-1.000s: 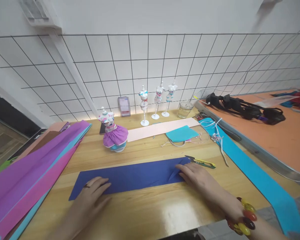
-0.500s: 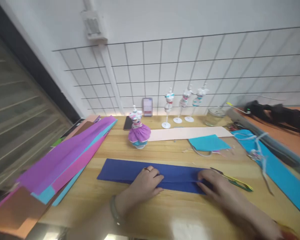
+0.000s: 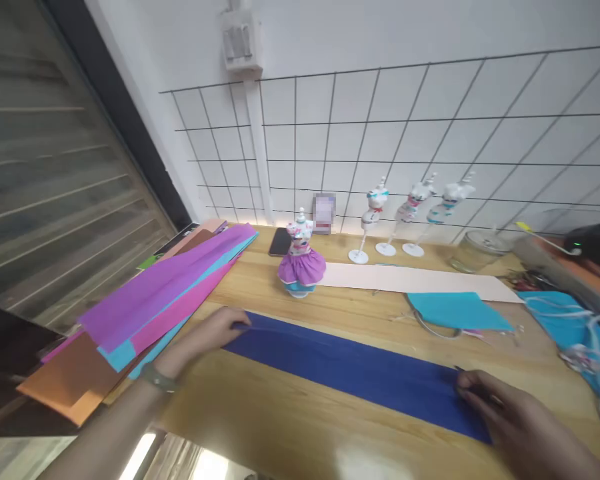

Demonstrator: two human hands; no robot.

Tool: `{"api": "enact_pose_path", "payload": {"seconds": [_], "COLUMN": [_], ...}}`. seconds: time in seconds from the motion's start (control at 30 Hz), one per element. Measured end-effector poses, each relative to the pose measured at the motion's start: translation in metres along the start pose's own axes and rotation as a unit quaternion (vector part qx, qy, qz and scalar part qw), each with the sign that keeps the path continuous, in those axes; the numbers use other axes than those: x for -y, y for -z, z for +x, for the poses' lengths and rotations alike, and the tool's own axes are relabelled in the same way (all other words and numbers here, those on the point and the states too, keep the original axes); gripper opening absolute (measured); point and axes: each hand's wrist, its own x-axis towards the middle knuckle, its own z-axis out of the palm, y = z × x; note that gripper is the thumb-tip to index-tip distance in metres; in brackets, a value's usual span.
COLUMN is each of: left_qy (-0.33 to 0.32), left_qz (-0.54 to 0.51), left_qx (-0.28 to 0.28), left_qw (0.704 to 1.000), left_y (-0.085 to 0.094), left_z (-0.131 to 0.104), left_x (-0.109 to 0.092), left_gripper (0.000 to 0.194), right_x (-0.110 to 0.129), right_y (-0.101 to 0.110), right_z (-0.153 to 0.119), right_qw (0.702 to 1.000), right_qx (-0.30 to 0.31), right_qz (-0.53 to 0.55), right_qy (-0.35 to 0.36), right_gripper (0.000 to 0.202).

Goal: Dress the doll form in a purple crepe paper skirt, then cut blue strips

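A long dark blue fabric strip (image 3: 350, 370) lies stretched slantwise across the wooden table in front of me. My left hand (image 3: 225, 327) is at its far left end, fingers curled and closed on the edge. At the right end, my right hand (image 3: 490, 403) has thumb and fingers pinched on the strip. A small dark tip pokes out beside the right fingertips; whether it lies under the hand or in it I cannot tell. Beyond the strip stands a small mannequin (image 3: 300, 240) in a purple skirt (image 3: 301, 268) over a blue layer.
Layered purple, pink, blue and brown sheets (image 3: 175, 280) lie at the left. Toward the wall are a pale strip (image 3: 360, 277), a dark phone (image 3: 280, 242), several mannequins on stands (image 3: 376, 207) and a glass jar (image 3: 480, 250). Turquoise pieces (image 3: 457, 310) lie at the right.
My left hand has moved from the strip's middle to its left end. My right hand has moved right, and the strip now lies longer and more slanted. The view has shifted left.
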Motion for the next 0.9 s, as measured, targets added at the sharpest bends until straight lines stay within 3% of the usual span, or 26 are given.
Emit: {"api": "enact_pose_path", "payload": {"seconds": [0.07, 0.1, 0.2, 0.3, 0.47, 0.67, 0.9], "left_qy": [0.03, 0.083, 0.17, 0.219, 0.191, 0.181, 0.156], "left_qz": [-0.024, -0.083, -0.245, -0.311, -0.293, -0.177, -0.086], "left_qx": [-0.004, -0.013, -0.023, -0.035, -0.058, -0.112, -0.129], "left_qw": [0.999, 0.993, 0.954, 0.924, 0.935, 0.961, 0.975], "left_y": [0.007, 0.008, 0.005, -0.001, -0.002, 0.0, -0.001], "left_z": [-0.004, -0.005, -0.004, -0.002, -0.001, 0.003, 0.008], "left_x": [0.018, 0.024, 0.035, 0.035, 0.033, 0.029, 0.021], "left_gripper": [0.024, 0.027, 0.034, 0.04, 0.04, 0.048, 0.043], "right_x": [0.007, 0.01, 0.016, 0.016, 0.018, 0.02, 0.002], "right_y": [0.005, 0.007, 0.007, 0.003, -0.003, -0.005, -0.022], "right_z": [0.002, 0.003, 0.004, 0.003, 0.002, 0.008, 0.011], "right_qw": [0.995, 0.991, 0.989, 0.991, 0.995, 0.996, 0.99], "right_qx": [0.056, 0.064, 0.03, 0.0, -0.033, -0.053, -0.053], "right_qz": [0.069, 0.094, 0.112, 0.094, 0.042, -0.022, -0.126], "right_qy": [-0.043, -0.063, -0.094, -0.094, -0.086, -0.074, -0.042], "right_gripper": [0.025, 0.026, 0.03, 0.031, 0.032, 0.033, 0.038]}}
